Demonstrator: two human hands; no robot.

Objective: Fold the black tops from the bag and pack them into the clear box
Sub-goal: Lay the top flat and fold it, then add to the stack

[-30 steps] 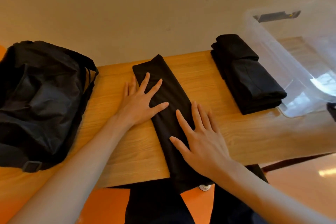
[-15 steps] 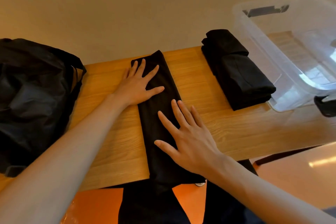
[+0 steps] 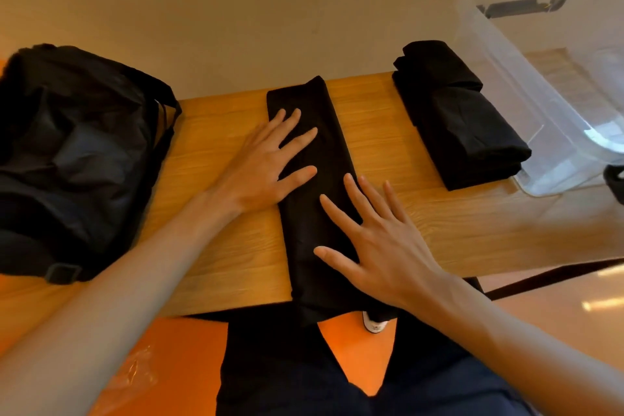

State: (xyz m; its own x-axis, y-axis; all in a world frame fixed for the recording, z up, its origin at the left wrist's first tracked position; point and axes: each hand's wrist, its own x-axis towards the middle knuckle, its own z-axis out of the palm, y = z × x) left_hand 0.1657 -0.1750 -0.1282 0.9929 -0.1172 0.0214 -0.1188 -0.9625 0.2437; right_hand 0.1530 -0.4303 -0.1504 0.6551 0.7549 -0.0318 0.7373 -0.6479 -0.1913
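A black top (image 3: pixel 312 230), folded into a long narrow strip, lies across the middle of the wooden table (image 3: pixel 219 246), its near end hanging over the front edge. My left hand (image 3: pixel 266 165) presses flat on its far half, fingers spread. My right hand (image 3: pixel 378 240) lies flat on its near half, fingers straight. A stack of folded black tops (image 3: pixel 456 118) sits to the right, beside the clear box (image 3: pixel 526 71). The black bag (image 3: pixel 74 152) stands at the left end of the table.
The clear box has a dark latch at its far rim and holds no clothes that I can see. The wall runs right behind the table. Below the front edge are my dark trousers, a white shoe (image 3: pixel 374 324) and an orange floor.
Both hands stay flat on the strip and have shifted only slightly along it. The view has shifted a little.
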